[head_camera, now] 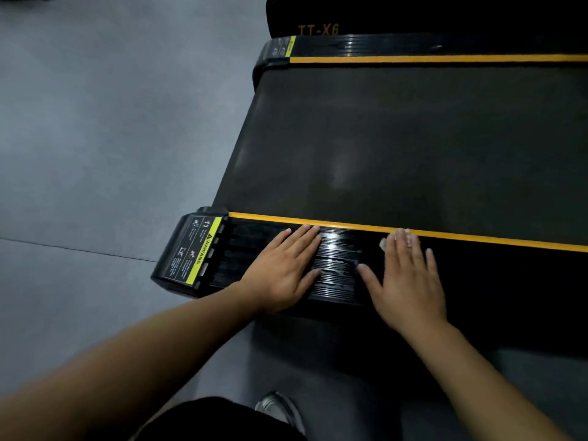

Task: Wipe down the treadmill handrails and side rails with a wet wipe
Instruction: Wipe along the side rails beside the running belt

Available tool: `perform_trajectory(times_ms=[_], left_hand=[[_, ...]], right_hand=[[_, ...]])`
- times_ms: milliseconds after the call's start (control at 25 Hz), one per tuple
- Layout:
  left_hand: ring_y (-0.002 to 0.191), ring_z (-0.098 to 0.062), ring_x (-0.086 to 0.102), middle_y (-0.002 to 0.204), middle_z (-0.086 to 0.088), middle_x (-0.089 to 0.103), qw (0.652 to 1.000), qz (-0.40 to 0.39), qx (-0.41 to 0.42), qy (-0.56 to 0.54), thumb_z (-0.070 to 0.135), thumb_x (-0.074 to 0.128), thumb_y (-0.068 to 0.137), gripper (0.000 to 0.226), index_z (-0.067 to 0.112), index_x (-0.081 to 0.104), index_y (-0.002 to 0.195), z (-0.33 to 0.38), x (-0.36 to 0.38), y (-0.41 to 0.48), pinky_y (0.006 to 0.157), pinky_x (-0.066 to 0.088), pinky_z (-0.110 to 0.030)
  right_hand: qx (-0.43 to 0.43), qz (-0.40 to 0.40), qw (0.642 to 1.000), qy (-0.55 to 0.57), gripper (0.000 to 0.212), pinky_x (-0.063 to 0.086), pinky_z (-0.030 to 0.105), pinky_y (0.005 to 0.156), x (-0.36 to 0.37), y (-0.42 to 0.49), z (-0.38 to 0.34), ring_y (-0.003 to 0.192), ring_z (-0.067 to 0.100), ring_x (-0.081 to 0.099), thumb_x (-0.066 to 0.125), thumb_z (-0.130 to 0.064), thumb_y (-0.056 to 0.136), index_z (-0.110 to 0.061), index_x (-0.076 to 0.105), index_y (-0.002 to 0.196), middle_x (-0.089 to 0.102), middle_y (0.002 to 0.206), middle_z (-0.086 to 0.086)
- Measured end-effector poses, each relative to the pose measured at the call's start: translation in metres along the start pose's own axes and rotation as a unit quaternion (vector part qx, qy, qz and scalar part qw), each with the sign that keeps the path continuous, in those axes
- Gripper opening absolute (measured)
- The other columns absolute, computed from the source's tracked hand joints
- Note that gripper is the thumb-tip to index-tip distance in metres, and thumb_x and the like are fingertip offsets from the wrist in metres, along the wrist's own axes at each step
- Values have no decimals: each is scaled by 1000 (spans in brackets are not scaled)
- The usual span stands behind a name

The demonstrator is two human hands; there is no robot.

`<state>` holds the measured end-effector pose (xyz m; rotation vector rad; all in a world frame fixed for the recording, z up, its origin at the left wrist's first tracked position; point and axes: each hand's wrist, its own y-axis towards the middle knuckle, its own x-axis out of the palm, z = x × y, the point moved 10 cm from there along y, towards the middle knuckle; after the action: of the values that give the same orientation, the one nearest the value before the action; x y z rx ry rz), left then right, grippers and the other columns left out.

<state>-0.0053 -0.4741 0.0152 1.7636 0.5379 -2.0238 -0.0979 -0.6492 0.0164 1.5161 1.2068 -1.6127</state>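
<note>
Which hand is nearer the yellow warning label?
Left. The left hand lies on the rail beside the warning label; the right hand is farther along, on the wipe.

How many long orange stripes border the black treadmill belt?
2. One orange stripe edges the far ribbed black side rail; the other stripe edges the near rail. Both run off frame rightward.

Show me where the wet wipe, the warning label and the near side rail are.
wet wipe [384,244]: head view, white edge showing.
warning label [203,249]: head view, yellow strip.
near side rail [337,259]: head view, shiny ribbed top.
</note>
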Motion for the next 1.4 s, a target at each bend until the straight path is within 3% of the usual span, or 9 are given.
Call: perform_trajectory(times_ms=[200, 280, 400, 520, 720, 960, 1160, 1240, 1400], left_hand=[[159, -16, 1, 171, -6, 13, 999, 10, 19, -26, 43, 26, 106, 65, 11, 22, 163, -4, 2, 0, 129, 10, -44], [159, -17, 5, 171, -7, 17, 999, 20, 19, -21, 45, 26, 107, 65, 10, 25, 162, -4, 1, 0, 129, 12, -44], [159, -18, 8, 170, -7, 19, 1000, 25, 12, -8, 51, 23, 108, 68, 10, 27, 161, -3, -1, -1, 129, 12, -44], [159, -18, 8, 170, -6, 19, 999, 31, 7, -10, 51, 23, 107, 68, 10, 28, 161, -2, -2, 0, 129, 12, -43], [158, -20, 15, 168, -8, 25, 999, 49, 3, -21, 49, 24, 107, 66, 9, 34, 159, -2, -5, -1, 128, 16, -43], [157, -20, 19, 167, -7, 28, 998, 60, -5, -15, 48, 25, 107, 64, 11, 35, 158, -3, -5, -1, 128, 17, -41], [154, -23, 30, 163, -9, 38, 996, 82, -5, -20, 44, 30, 104, 62, 8, 45, 153, -2, -6, -1, 127, 23, -43], [152, -25, 33, 161, -10, 41, 995, 93, -3, -22, 42, 31, 104, 61, 8, 47, 152, -2, -6, -2, 126, 26, -44], [149, -27, 40, 157, -12, 46, 994, 108, -2, -18, 40, 34, 103, 59, 6, 52, 148, -1, -10, -4, 123, 32, -45]], right_hand=[[-120, 7, 993, 16, 83, -10, 45, 127, 18, 1, -108, 156, 21, -21, -9, -61, 94, -13, -13, 161, -18, 170, 6], [-111, 13, 994, 5, 86, -5, 45, 128, 17, -1, -88, 158, 19, -11, -2, -66, 96, -14, -3, 164, -9, 172, 5], [-25, 78, 997, 2, 92, 11, 50, 127, 5, -21, -17, 159, 24, 12, 8, -71, 96, -8, 20, 162, 16, 171, 9], [2, 55, 998, 21, 95, 7, 49, 128, 12, -23, -10, 159, 27, 6, 6, -72, 95, -6, 16, 162, 12, 171, 13], [-120, 70, 990, -21, 92, 7, 48, 126, 23, -21, -81, 159, 26, 12, 10, -72, 98, -7, 22, 162, 16, 170, 11], [21, 85, 996, 1, 90, 16, 51, 127, 16, -51, 1, 158, 30, 13, 11, -67, 99, -2, 22, 161, 17, 169, 16], [-121, 105, 987, -6, 90, 14, 50, 124, 29, -43, -103, 157, 34, 17, 25, -65, 97, 0, 26, 159, 20, 168, 19], [-124, 101, 987, -25, 88, 16, 50, 124, 29, -46, -88, 157, 31, 19, 24, -64, 98, -2, 27, 160, 22, 168, 17], [-35, 106, 993, -35, 89, 17, 51, 127, 23, -62, -17, 158, 30, 12, 19, -66, 100, -2, 18, 162, 14, 170, 17]])
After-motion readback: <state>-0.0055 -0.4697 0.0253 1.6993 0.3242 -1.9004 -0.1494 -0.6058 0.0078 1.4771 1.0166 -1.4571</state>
